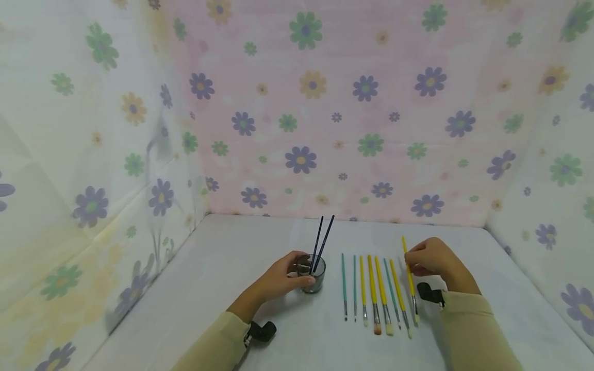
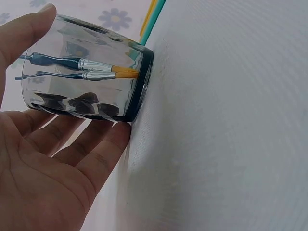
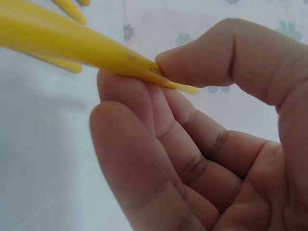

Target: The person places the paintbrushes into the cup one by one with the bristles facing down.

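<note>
A clear glass cup (image 1: 314,275) stands on the white table (image 1: 223,268) with two dark blue paintbrushes (image 1: 322,239) leaning in it, bristles down. My left hand (image 1: 300,272) grips the cup from its left side; in the left wrist view the thumb and fingers (image 2: 103,151) wrap around the glass (image 2: 86,72). To the right lies a row of several teal and yellow brushes (image 1: 373,288). My right hand (image 1: 415,262) pinches the rightmost yellow brush (image 1: 409,278) near the upper part of its handle, between thumb and fingers (image 3: 130,101); its bristle end points toward me.
Flowered cloth walls (image 1: 301,113) close in the table at the back and on both sides. Black wrist-camera mounts (image 1: 262,330) sit on both sleeves. Bare tabletop lies left of the cup and behind the brush row.
</note>
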Available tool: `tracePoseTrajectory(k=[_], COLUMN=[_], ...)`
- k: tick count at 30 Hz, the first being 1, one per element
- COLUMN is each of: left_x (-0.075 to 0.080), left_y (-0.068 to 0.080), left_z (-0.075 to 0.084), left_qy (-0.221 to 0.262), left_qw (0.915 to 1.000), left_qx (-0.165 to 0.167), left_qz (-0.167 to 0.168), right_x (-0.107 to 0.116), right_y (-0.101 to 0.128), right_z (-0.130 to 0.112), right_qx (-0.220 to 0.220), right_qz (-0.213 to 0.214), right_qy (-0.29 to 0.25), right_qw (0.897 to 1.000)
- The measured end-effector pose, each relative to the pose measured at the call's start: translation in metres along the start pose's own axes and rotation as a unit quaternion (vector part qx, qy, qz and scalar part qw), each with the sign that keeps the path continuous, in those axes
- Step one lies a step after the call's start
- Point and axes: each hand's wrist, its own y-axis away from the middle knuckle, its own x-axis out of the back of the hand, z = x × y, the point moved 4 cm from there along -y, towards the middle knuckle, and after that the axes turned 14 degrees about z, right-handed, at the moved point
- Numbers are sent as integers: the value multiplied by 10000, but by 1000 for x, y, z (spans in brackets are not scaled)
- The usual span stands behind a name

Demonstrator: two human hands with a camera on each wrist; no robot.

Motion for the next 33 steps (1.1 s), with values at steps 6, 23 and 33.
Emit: tracePoseTrajectory(k=[6,23,33], left_x=[4,2,2], left_y=[2,-5,-2], left_z=[-2,0,-3], left_qy=[-178,-145,-154], left_qw=[9998,9999,9999], left_qx=[-42,-89,-2], left_qz=[53,-11,2], right_x=[-1,12,14], right_y=[2,18,32], right_z=[-9,-41,-62], right_qx=[158,814,1166], right_qz=[141,433,662], right_qy=[-165,-780,-1241], right_qw=[9996,9927,9832])
